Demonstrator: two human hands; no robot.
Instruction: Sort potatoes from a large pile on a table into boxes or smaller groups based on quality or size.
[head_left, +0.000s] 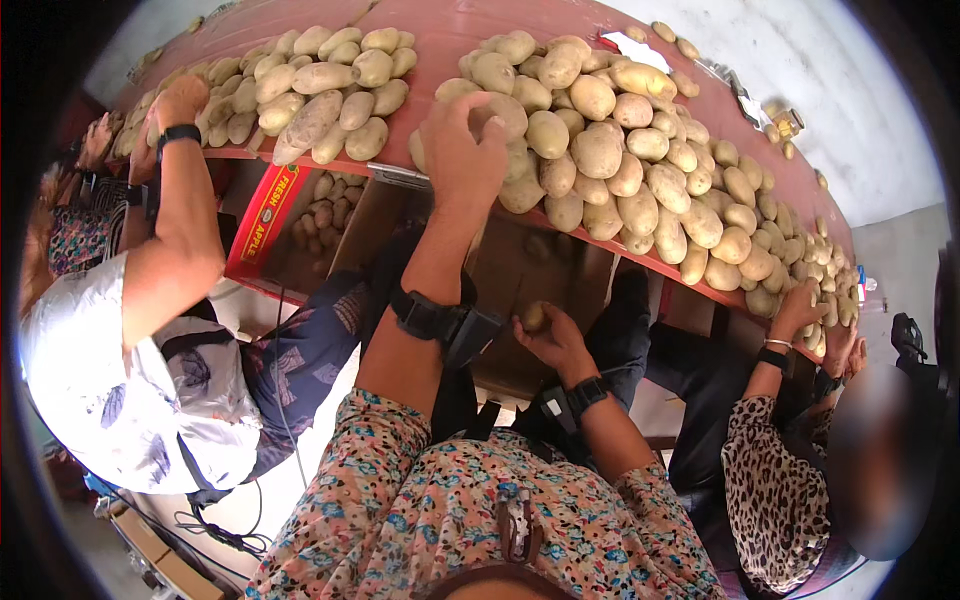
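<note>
A large heap of potatoes (598, 148) lies along the edge of a red table (420, 45), and another heap of potatoes (322, 79) lies to its left. At the left end of the large heap, my left hand (466, 146) is curled against a potato (504, 116), thumb and fingers around it; whether it grips it firmly is unclear. Below the table edge, my right hand (555, 341) holds a small potato (534, 317) in its fingers over an open cardboard box (502, 367). A few potatoes show dimly inside that box.
A red fruit carton (259, 217) with potatoes stands under the table at left. Co-workers' hands touch potatoes at the left (184, 101) and right (802, 307). A metal plate (399, 176) sits on the table edge. A black cable (279, 375) hangs at left.
</note>
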